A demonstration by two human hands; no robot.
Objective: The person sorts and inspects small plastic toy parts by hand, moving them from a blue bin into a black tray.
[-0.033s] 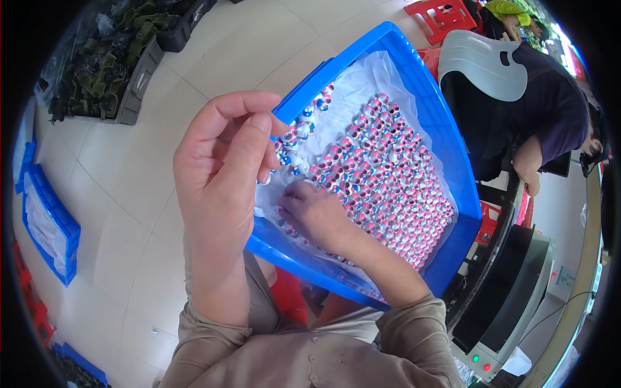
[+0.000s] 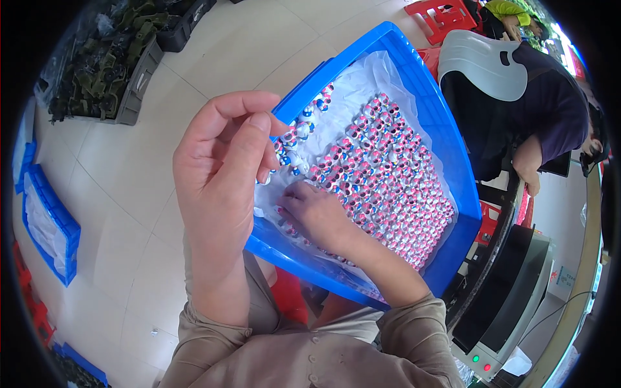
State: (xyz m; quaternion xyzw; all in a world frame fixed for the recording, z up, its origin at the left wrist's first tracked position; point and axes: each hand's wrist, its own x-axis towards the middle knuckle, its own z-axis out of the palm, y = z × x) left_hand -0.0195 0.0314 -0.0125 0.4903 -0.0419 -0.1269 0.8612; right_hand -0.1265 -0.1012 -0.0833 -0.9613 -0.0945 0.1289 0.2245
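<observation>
Nothing has visibly moved since the earlier frame. The left hand is raised at the left edge of the blue bin, curled toward its thumb; whether it pinches anything, I cannot tell. The right hand reaches down inside, its grip hidden. Small pink, white and blue toys lie on white sheeting in the bin.

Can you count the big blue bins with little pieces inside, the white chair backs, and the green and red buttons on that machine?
Blue bin with little pieces: 1
White chair back: 1
Green button: 1
Red button: 1
Total: 4
</observation>
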